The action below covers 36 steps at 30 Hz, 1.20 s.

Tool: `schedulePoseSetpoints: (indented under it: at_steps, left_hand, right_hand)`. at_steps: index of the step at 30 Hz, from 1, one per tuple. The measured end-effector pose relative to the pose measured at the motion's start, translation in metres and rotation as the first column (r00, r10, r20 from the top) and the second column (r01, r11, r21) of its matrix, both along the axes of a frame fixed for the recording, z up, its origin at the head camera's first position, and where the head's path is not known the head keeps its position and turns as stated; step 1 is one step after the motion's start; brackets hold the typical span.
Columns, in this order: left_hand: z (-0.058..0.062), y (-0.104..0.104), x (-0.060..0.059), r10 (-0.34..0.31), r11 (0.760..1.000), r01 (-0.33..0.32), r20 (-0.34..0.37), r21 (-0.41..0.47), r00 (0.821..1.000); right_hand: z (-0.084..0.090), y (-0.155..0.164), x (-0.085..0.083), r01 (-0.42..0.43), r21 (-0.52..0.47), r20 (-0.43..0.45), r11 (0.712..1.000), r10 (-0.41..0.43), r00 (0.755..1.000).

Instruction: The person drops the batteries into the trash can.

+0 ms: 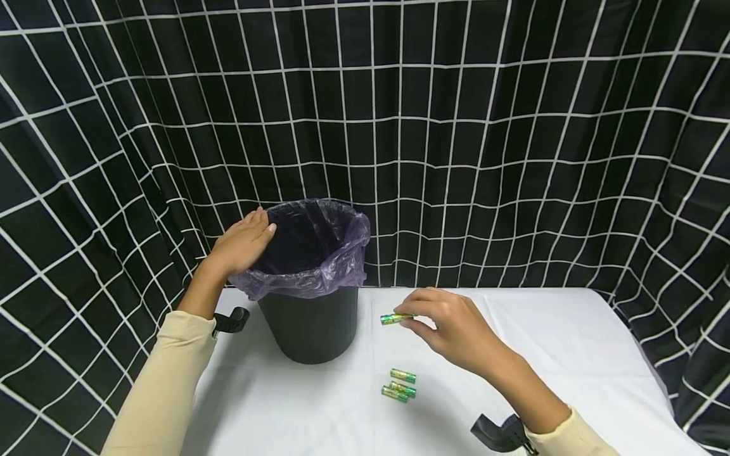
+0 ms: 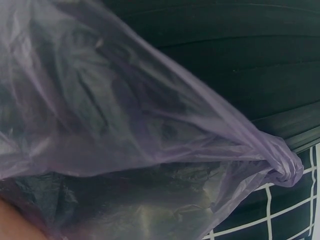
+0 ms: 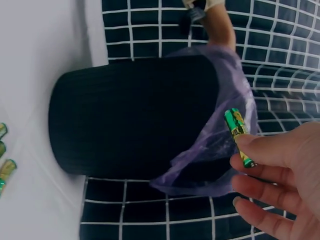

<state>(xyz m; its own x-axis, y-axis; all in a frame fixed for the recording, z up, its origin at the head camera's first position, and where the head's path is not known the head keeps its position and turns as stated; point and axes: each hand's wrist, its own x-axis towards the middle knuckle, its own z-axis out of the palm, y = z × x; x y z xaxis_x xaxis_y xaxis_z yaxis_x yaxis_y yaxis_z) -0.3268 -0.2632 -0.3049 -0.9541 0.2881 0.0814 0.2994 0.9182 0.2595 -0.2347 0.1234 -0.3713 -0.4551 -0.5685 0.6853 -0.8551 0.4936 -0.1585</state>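
While 3 green batteries (image 1: 400, 384) lie on the white bench (image 1: 570, 354), black bin (image 1: 310, 326) with purple liner (image 1: 319, 278) stands near, left hand (image 1: 242, 244) flat on its rim, right hand (image 1: 450, 323) pinching a shiny green battery (image 1: 395, 318) above the bench

Behind your workspace hangs a black curtain with a white grid pattern (image 1: 513, 139), draped in folds across the back and both sides. Below it, a white tabletop (image 1: 570, 354) spreads before you, its far edge meeting the curtain.
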Motion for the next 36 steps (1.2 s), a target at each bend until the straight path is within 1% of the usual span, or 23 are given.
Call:
schedulePoseSetpoints:
  at_steps: [3,10,15,22,27,32,36]
  left_hand:
    - [0.000,-0.002,0.001,0.003,1.000,-0.003,-0.003,0.000,1.000]
    - [-0.003,0.000,-0.001,-0.017,0.998,0.016,0.011,0.059,1.000]
    - [-0.002,0.001,-0.001,-0.012,0.999,0.012,0.000,0.044,1.000]
    - [-0.002,0.001,0.000,-0.007,0.999,0.007,-0.001,0.038,1.000]
    - [-0.003,0.001,-0.001,-0.004,0.999,0.004,-0.003,0.041,1.000]
    - [-0.003,0.001,-0.002,-0.005,0.999,0.005,-0.003,0.035,1.000]
    - [-0.003,0.000,-0.002,0.004,1.000,-0.004,0.001,0.030,1.000]
  right_hand:
    - [0.008,-0.006,-0.004,-0.013,-0.008,-0.002,1.000,0.013,1.000]
    - [0.027,-0.013,-0.008,-0.022,-0.010,-0.020,1.000,0.021,1.000]
    - [0.038,-0.020,-0.013,-0.034,-0.004,-0.041,0.999,0.033,0.999]
    - [0.053,-0.032,-0.021,-0.071,0.005,-0.068,0.997,0.071,0.995]
    - [0.064,-0.038,-0.024,-0.068,0.001,-0.087,0.998,0.068,0.994]
    - [0.071,-0.044,-0.027,-0.071,0.016,-0.110,0.997,0.073,0.991]
    - [0.074,-0.051,-0.032,-0.067,0.026,-0.122,0.997,0.069,0.990]
